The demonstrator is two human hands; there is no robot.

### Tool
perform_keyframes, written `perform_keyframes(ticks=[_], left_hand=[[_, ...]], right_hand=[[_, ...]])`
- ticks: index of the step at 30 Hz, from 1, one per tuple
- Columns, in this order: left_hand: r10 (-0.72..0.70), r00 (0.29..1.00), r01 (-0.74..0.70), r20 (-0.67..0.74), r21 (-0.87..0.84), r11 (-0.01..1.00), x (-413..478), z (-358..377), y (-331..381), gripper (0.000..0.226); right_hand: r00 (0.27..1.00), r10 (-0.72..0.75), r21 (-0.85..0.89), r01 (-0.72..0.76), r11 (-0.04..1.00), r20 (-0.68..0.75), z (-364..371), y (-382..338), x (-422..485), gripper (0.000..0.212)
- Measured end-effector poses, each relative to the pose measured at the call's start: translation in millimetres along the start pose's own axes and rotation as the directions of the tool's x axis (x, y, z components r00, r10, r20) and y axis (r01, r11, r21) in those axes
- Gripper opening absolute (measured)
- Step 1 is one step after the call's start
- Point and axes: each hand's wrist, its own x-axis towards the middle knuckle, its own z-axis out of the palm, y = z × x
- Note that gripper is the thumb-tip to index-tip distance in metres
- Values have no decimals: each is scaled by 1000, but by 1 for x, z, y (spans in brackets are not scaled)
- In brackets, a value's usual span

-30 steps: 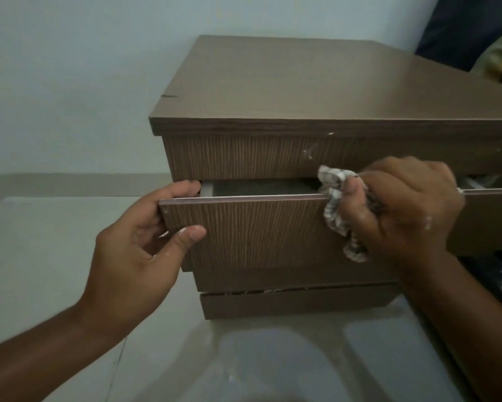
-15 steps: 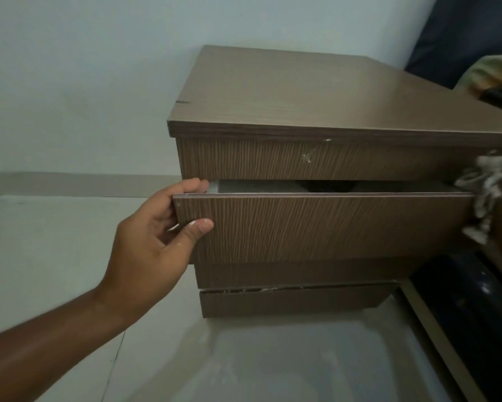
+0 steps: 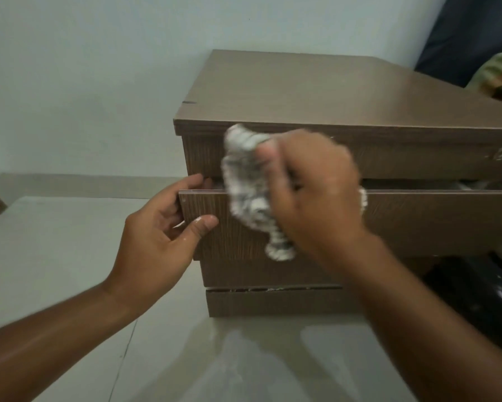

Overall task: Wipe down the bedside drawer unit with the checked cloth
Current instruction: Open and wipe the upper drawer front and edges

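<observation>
A brown wood-grain bedside drawer unit (image 3: 316,91) stands on the pale floor against the wall. Its upper drawer front (image 3: 435,221) is pulled out a little. My left hand (image 3: 156,236) grips the left end of that drawer front, fingers over the top edge and thumb on the face. My right hand (image 3: 313,190) is closed on the bunched checked cloth (image 3: 246,187), which is pressed against the left part of the drawer front and the panel above it. The cloth and right hand are motion-blurred.
A pale tiled floor (image 3: 55,256) lies left of and in front of the unit. A light wall (image 3: 98,68) stands behind it. Dark bedding (image 3: 473,30) and a yellowish fabric show at the upper right. A dark glossy object (image 3: 482,288) sits low beside the unit on the right.
My right hand has swept the cloth from the drawer's right end back to its left part, near my left hand. My left hand has kept its grip on the drawer's left end.
</observation>
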Motion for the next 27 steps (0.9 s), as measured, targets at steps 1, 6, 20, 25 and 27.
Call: perform_keyframes(ticks=[1,6,20,25,27], left_hand=[[11,1000,-11,0,7,1000,0,0,0,53],[61,998,-62,18,64,996,-1,0,2,52],[71,997,-76,37,150,986,4,-4,-11,45],[69,997,-71,17,115,991,2,-2,-4,47],[85,996,-85,8,114,990,1,-1,0,48]], right_hand=[[996,-30,-61,35,998,85,12,-5,-4,35],[990,-115,-153,126,980,77,29,-6,-16,36],[980,-169,-305,129,944,-109,-48,110,-43,38],[989,-125,-297,98,950,-73,-87,144,-48,40],[987,-141,-287,115,951,-74,-100,146,-44,41]])
